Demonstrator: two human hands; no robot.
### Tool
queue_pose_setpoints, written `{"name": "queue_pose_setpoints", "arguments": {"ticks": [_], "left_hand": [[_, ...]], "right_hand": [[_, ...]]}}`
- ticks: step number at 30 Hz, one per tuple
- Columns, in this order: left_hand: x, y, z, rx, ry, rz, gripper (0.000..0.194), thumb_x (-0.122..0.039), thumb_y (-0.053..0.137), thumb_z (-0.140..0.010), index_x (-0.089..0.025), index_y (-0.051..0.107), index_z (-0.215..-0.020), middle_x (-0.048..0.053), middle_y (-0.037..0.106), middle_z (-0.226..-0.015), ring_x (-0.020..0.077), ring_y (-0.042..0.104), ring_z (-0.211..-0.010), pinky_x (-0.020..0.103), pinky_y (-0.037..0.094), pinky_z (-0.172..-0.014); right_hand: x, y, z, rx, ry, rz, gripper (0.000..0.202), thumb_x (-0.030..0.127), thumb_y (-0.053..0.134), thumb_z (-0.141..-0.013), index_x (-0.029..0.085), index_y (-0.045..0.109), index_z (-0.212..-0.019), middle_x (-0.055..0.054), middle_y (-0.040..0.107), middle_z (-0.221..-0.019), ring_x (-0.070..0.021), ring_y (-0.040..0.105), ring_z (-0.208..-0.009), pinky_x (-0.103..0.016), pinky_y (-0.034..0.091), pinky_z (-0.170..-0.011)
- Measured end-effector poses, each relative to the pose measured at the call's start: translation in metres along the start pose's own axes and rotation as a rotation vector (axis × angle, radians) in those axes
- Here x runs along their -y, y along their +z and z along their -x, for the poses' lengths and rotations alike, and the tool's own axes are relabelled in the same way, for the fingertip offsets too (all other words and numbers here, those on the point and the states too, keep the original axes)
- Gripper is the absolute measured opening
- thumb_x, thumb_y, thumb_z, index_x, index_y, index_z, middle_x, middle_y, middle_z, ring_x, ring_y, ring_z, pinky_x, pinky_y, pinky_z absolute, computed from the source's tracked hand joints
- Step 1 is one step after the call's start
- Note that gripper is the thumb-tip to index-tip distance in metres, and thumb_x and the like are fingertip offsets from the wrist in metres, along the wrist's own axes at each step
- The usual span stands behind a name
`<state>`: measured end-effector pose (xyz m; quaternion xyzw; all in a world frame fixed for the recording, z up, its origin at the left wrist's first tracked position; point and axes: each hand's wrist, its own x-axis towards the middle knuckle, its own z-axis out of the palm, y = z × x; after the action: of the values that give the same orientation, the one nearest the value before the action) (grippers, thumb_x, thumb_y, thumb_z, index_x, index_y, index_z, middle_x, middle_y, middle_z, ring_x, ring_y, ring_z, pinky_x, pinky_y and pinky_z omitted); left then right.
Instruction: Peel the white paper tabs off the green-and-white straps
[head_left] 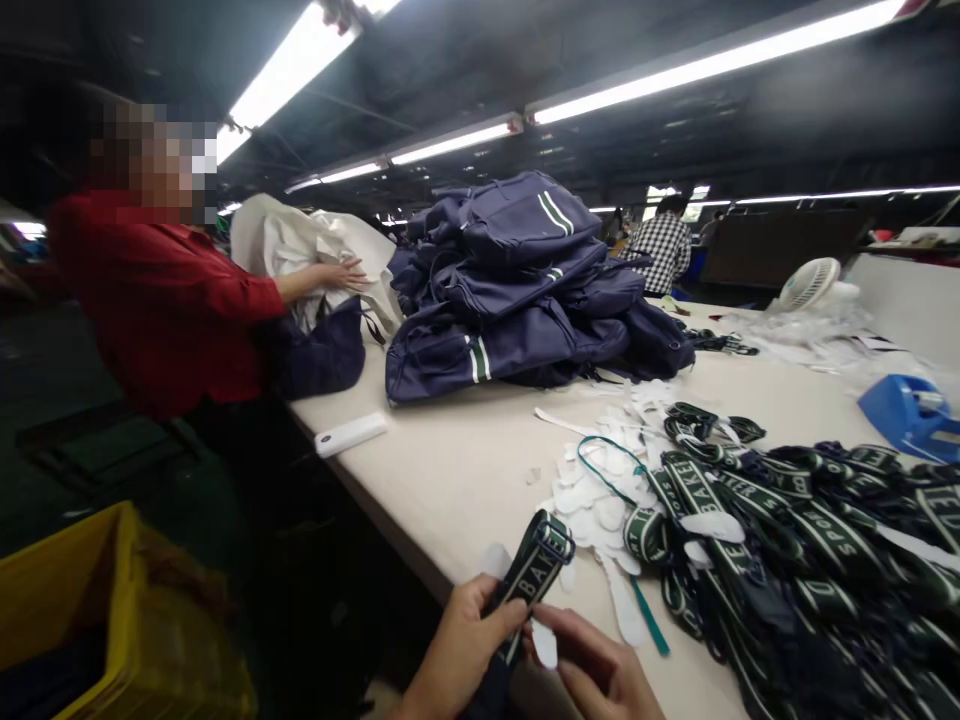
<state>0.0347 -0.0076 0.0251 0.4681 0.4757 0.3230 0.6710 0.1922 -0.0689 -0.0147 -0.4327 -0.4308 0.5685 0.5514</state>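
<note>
My left hand [469, 645] grips a folded dark green strap [534, 570] with white lettering and a buckle at its top end. Beside it, my right hand [596, 665] has its thumb and fingers closed around a small white strip [545, 644] at the strap's side. Both hands are low in the view, over the table's front edge. A large heap of similar lettered straps [795, 530] lies to the right. Loose white pieces [592, 500] are scattered on the table beyond my hands, with a thin green cord among them.
Navy bags [517, 290] are piled on the table [420, 460]. A person in red [165, 300] stands left, touching white sheeting [300, 250]. A yellow crate [127, 630] is lower left. A blue tape dispenser [907, 410] and fan [810, 285] are right.
</note>
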Motion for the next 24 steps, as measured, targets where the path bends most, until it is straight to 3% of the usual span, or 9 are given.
{"name": "queue_pose_setpoints", "arguments": {"ticks": [3,6,9,14,17,20,24], "left_hand": [[-0.002,0.002,0.001,-0.025,-0.028,-0.090,0.044,-0.052,0.074,-0.070,-0.011,0.066,-0.085,0.002,0.064,-0.060,0.0143,0.055,-0.053,0.024,0.039,-0.052],[0.002,0.000,-0.003,-0.011,-0.035,-0.165,0.041,-0.051,0.071,-0.075,-0.012,0.065,-0.088,0.002,0.064,-0.064,0.0140,0.054,-0.054,0.024,0.039,-0.052],[0.011,-0.003,-0.009,0.042,0.002,-0.217,0.035,-0.047,0.071,-0.076,-0.014,0.065,-0.087,0.002,0.065,-0.069,0.0177,0.059,-0.066,0.026,0.045,-0.060],[0.026,-0.003,-0.013,0.112,0.022,-0.211,0.042,-0.038,0.068,-0.078,-0.015,0.064,-0.113,0.006,0.071,-0.092,0.0252,0.065,-0.086,0.033,0.052,-0.078],[0.030,-0.002,-0.014,0.045,0.105,-0.340,0.039,-0.032,0.067,-0.077,-0.015,0.065,-0.113,0.009,0.071,-0.101,0.0294,0.063,-0.100,0.038,0.048,-0.091],[0.037,0.000,-0.012,0.074,0.120,-0.322,0.035,-0.036,0.062,-0.082,-0.015,0.066,-0.109,0.011,0.070,-0.103,0.0299,0.061,-0.105,0.038,0.045,-0.098],[0.056,0.002,-0.017,0.063,0.202,-0.304,0.030,-0.043,0.054,-0.088,-0.015,0.066,-0.092,0.010,0.066,-0.093,0.0263,0.060,-0.093,0.034,0.046,-0.090]], "right_hand": [[0.005,-0.005,0.003,-0.094,-0.171,0.319,0.021,0.033,0.059,-0.089,0.022,0.076,-0.093,-0.008,0.071,-0.083,-0.0197,0.066,-0.073,-0.030,0.053,-0.071],[0.007,-0.004,0.006,-0.140,-0.333,0.523,0.024,0.023,0.052,-0.093,0.021,0.076,-0.094,-0.007,0.067,-0.080,-0.0167,0.063,-0.071,-0.027,0.050,-0.068],[0.009,-0.004,0.006,-0.128,-0.458,0.697,0.030,0.018,0.047,-0.094,0.023,0.075,-0.104,-0.010,0.067,-0.095,-0.0157,0.062,-0.077,-0.026,0.050,-0.069],[0.011,-0.010,-0.004,-0.026,-0.574,0.982,0.026,0.022,0.052,-0.092,0.026,0.076,-0.102,-0.010,0.062,-0.131,-0.0190,0.065,-0.092,-0.029,0.051,-0.079],[0.005,-0.013,-0.013,0.048,-0.472,0.916,0.029,0.020,0.050,-0.094,0.029,0.074,-0.108,-0.006,0.062,-0.133,-0.0181,0.068,-0.098,-0.026,0.051,-0.083],[-0.005,-0.013,-0.021,0.040,-0.376,0.688,0.028,0.022,0.049,-0.095,0.029,0.074,-0.106,-0.004,0.070,-0.114,-0.0166,0.069,-0.097,-0.023,0.052,-0.082],[-0.020,-0.013,-0.031,-0.034,-0.280,0.486,0.020,0.032,0.059,-0.092,0.025,0.077,-0.090,-0.007,0.071,-0.093,-0.0181,0.069,-0.083,-0.023,0.054,-0.074]]}}
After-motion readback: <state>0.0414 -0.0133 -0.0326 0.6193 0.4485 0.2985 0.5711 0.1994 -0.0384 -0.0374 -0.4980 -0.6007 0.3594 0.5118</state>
